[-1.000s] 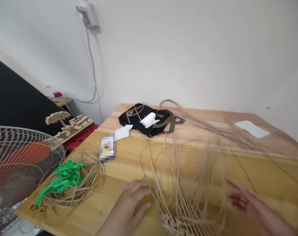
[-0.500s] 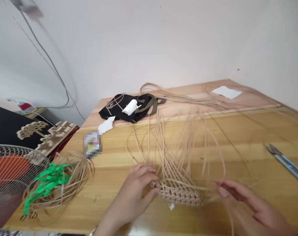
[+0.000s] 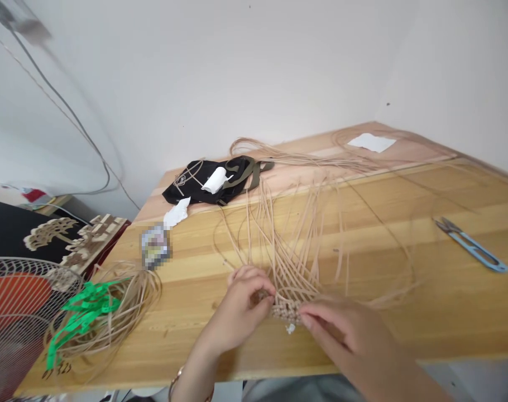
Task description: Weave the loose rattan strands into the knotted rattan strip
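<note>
A strip of tan weaving [image 3: 286, 310] lies near the table's front edge, with many long loose strands [image 3: 285, 245] fanning away from it. My left hand [image 3: 248, 296] is closed on the weaving's left end, thumb and fingers pinching it. From the right, my right hand [image 3: 341, 329] reaches over the weaving, its thumb and forefinger closed at the woven edge and covering the right part. Whether a single strand is between those fingertips, I cannot make out. A small white scrap [image 3: 290, 329] sits just below the weaving.
Blue thread snips [image 3: 474, 245] lie at the right. A black bag [image 3: 195, 184] with white paper [image 3: 216, 180] rests at the back. At left are a coil of strands [image 3: 132, 301] with green ties [image 3: 86, 301] and a fan guard [image 3: 23, 301]. Another paper [image 3: 372, 142] lies far back.
My right hand has moved left, from beside the weaving with a strand onto its woven edge. My left hand keeps its hold on the left end. The camera view has shifted slightly.
</note>
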A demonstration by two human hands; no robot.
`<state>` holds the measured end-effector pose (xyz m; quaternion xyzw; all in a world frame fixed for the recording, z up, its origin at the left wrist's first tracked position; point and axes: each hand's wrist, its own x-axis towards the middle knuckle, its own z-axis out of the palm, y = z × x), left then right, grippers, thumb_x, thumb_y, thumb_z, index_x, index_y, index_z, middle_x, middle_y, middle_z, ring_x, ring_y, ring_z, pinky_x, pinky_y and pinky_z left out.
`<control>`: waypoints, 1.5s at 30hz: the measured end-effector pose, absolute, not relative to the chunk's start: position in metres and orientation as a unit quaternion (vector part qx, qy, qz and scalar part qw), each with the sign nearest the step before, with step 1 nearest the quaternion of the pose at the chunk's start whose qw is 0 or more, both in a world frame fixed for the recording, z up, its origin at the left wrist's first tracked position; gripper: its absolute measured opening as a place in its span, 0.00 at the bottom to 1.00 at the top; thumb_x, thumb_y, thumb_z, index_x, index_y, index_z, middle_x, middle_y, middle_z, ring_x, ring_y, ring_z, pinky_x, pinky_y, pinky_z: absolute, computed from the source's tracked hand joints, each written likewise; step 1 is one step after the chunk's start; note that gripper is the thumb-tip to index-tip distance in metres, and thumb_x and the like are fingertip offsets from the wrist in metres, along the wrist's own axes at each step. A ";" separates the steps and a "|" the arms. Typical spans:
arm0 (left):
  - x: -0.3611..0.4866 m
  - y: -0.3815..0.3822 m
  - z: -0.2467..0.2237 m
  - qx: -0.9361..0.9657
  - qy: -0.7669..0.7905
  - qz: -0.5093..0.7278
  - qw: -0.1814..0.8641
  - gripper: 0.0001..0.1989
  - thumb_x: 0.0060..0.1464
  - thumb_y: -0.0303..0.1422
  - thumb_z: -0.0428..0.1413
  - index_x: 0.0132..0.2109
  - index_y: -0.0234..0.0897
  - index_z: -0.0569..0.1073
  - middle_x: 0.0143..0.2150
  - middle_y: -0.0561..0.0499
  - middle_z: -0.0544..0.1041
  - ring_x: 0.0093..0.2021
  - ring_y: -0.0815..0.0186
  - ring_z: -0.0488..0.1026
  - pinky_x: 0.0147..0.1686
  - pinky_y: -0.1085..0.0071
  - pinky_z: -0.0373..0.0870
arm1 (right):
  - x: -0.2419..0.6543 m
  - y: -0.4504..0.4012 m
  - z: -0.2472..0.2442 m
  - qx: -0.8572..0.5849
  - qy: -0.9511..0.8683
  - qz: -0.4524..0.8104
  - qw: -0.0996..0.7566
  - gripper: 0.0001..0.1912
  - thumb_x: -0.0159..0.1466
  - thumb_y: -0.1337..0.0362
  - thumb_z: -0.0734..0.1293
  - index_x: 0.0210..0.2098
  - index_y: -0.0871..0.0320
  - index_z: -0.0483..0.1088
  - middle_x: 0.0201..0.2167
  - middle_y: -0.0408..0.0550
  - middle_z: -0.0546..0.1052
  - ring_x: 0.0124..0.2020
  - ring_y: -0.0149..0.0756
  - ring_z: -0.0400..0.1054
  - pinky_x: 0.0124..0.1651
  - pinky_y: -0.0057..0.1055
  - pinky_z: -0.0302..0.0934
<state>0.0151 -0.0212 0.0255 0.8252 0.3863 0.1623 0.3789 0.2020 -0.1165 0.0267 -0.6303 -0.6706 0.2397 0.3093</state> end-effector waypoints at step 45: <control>0.000 -0.044 0.012 0.839 0.407 0.215 0.290 0.11 0.56 0.23 0.46 0.38 0.40 0.71 0.42 0.49 0.75 0.49 0.59 0.68 0.53 0.56 0.56 | 0.156 -0.082 0.013 -0.612 -0.680 0.199 0.352 0.07 0.54 0.74 0.63 0.24 0.57 0.67 0.27 0.47 0.72 0.37 0.43 0.64 0.45 0.43 0.55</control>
